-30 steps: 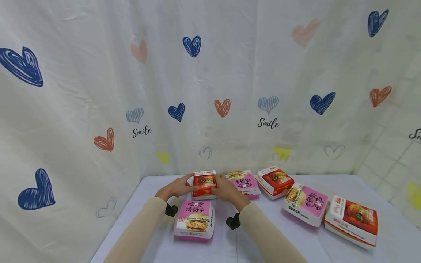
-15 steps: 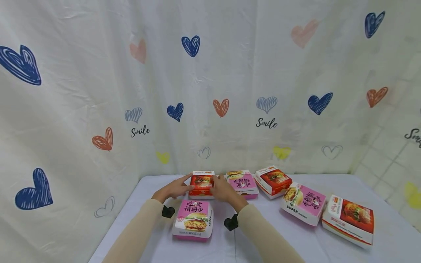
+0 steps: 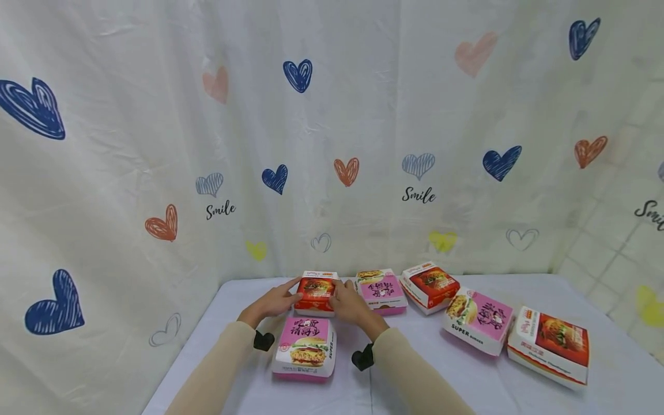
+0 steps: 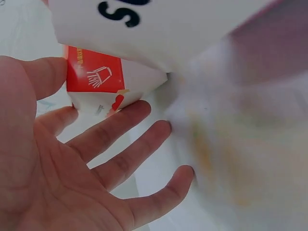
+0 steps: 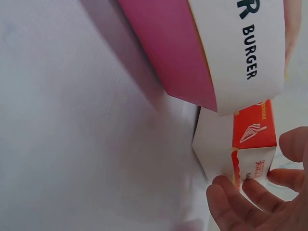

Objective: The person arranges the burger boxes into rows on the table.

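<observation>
Two hands flanking red box [image 3: 316, 294] on far side of white-covered table [image 3: 420, 334]; pink box in front [image 3: 305, 349] staying put between forearms, red box sitting just beyond, contact between pair unclear. Over past second, red box turning slightly straighter, apparently fine positioning rather than lifting. Left hand [image 3: 272, 301] spreading loose fingers along one side; right hand [image 3: 351, 302] bending fingers gently against other, filling narrow gap before neighbouring pink box [image 3: 382, 291]; neither hand gripping alone.

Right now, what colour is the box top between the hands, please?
The box top is mostly red, showing best in the head view.
</observation>
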A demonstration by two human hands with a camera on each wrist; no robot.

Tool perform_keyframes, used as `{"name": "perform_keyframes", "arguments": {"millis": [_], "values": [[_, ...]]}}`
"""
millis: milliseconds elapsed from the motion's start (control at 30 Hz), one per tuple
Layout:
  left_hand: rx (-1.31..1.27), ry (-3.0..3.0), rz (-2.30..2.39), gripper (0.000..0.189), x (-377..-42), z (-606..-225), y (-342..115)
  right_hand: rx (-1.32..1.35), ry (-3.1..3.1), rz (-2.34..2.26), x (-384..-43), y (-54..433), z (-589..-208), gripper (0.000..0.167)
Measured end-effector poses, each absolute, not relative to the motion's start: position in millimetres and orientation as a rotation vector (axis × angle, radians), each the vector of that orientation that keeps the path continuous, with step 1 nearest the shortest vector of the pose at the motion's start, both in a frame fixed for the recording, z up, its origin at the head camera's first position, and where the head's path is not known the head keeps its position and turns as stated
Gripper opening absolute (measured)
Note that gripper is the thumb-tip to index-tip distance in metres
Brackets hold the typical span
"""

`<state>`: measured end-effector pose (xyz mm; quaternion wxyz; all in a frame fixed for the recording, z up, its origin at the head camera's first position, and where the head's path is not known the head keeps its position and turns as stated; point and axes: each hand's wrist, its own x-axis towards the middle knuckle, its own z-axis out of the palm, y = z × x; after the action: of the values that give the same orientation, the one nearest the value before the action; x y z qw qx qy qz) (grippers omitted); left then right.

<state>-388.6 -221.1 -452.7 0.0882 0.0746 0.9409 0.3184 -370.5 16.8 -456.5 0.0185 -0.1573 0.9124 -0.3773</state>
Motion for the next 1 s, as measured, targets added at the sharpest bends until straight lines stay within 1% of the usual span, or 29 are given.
{"name": "perform_keyframes", "arguments": {"millis": [233, 533, 633, 833, 1000], "values": [[0.227, 2.842, 0.970, 0.062, -390, -459, -225, -0.433, 2.837, -1.239, -372, 14, -460, 0.050], [0.221, 2.841, 0.986, 0.070, -388, -464, -224, -0.362, 2.802, -1.355, -374, 11, -465, 0.046], [0.221, 2.853, 0.968, 0.071, -387, -465, -224, -0.343, 2.778, -1.374, -376, 10, -468, 0.053], [0.230, 2.877, 0.931, 0.071, -385, -464, -223, -0.325, 2.740, -1.367, -383, 9, -470, 0.074], [0.228, 2.896, 0.927, 0.068, -386, -467, -224, -0.322, 2.718, -1.342, -387, 9, -471, 0.082]]}}
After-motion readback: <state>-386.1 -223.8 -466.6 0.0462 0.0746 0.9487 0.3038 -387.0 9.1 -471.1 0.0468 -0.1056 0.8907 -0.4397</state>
